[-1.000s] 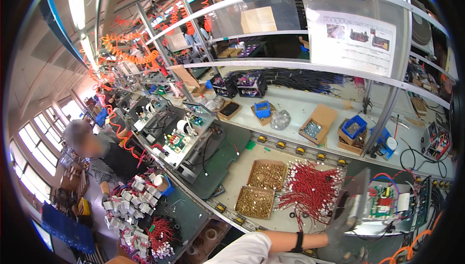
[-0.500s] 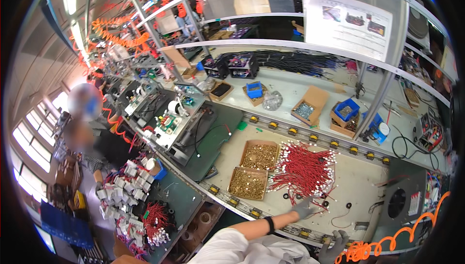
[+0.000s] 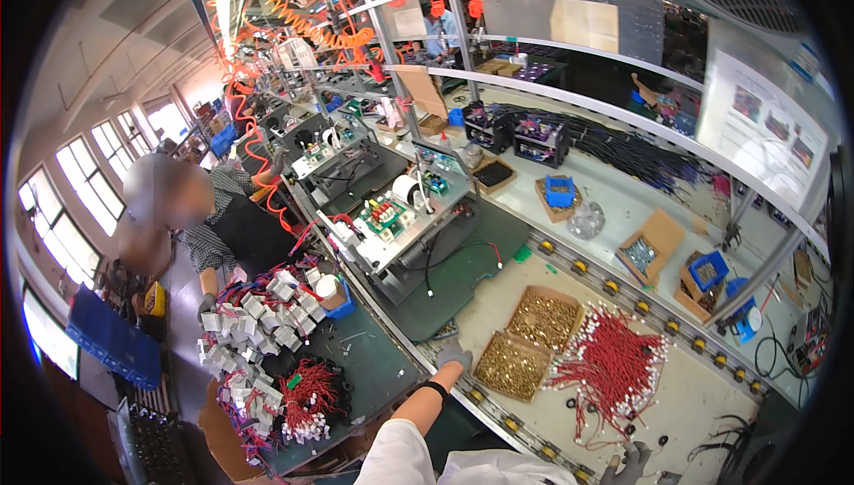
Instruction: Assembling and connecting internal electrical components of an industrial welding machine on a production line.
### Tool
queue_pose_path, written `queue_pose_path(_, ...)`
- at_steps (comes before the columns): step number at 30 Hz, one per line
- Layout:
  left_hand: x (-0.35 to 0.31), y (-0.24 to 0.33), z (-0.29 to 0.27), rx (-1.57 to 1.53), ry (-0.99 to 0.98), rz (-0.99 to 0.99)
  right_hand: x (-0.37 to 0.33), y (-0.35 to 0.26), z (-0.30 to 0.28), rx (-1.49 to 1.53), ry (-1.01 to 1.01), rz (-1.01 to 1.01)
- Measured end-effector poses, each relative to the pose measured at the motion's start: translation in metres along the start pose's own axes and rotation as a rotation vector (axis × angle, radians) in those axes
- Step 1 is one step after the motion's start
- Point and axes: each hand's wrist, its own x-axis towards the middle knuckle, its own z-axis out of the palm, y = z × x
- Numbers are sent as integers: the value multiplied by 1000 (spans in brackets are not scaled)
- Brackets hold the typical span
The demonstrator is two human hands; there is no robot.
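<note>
Grey-gloved left hand (image 3: 454, 356) flat on conveyor rail (image 3: 498, 414) | beside brass-parts box (image 3: 511, 367) | right hand (image 3: 633, 463) cut off, grip unclear

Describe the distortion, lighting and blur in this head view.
Head view: strong fisheye, shelf rails bow toward a black rim; windows at left are blown out; the bench is evenly lit; the left hand and red wires look sharp.

Two open boxes of brass parts (image 3: 529, 343) sit near the middle, one heap of red wires (image 3: 614, 365) to their right, two blue bins (image 3: 559, 189) farther right, one co-worker (image 3: 222, 227) at left.
</note>
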Motion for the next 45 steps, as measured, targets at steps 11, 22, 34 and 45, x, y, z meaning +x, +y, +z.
queue_pose_path(11,124,-48,-58,192,176,112,106,-93,84,-61,-237,-129)
queue_pose_path(22,116,-40,-73,342,41,107,140,-110,130,-61,-320,-249)
queue_pose_path(34,34,-9,-22,295,-137,269,137,-123,150,-52,-441,-283)
queue_pose_path(45,-60,26,97,325,-568,830,139,-207,117,218,-306,-508)
